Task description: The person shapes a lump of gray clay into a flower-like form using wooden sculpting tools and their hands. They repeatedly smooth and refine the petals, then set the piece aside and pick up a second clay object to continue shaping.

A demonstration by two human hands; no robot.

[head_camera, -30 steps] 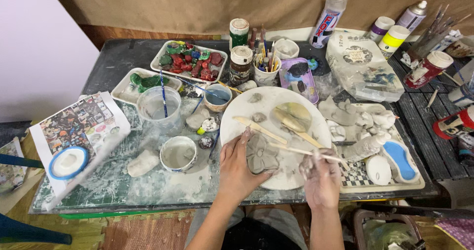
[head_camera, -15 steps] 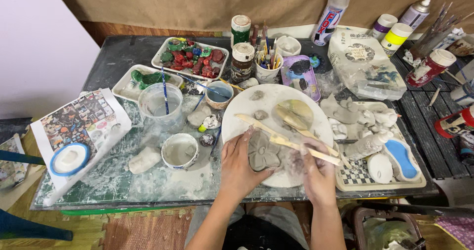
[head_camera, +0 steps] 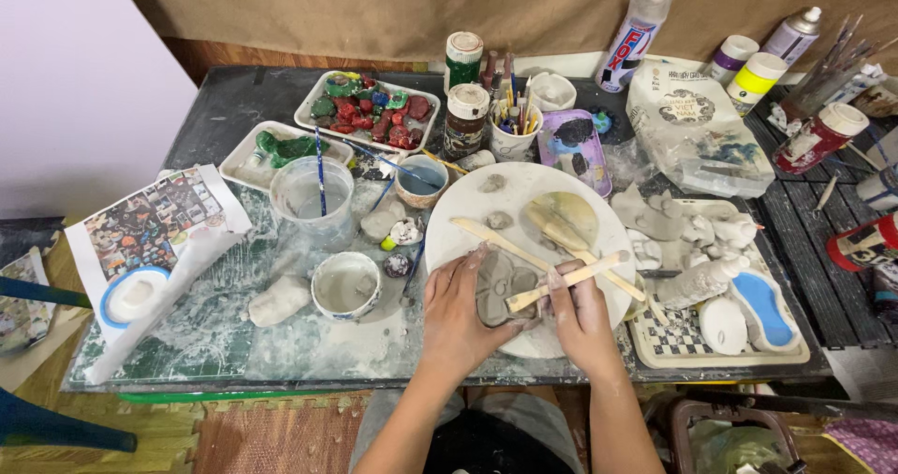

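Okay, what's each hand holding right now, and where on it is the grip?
The right hand grips a wooden stick tool near its middle. The left hand holds nothing; it presses on the grey clay piece.

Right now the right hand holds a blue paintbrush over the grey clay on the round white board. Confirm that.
Not quite: the head view shows the right hand holding a wooden stick, not a blue paintbrush, over the grey clay on the round white board.

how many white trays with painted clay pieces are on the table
2. One white rectangular tray of red and green painted pieces sits at the back left. The other white tray with green pieces lies just in front of it, beside the clear plastic water cup. More may be hidden under clutter.
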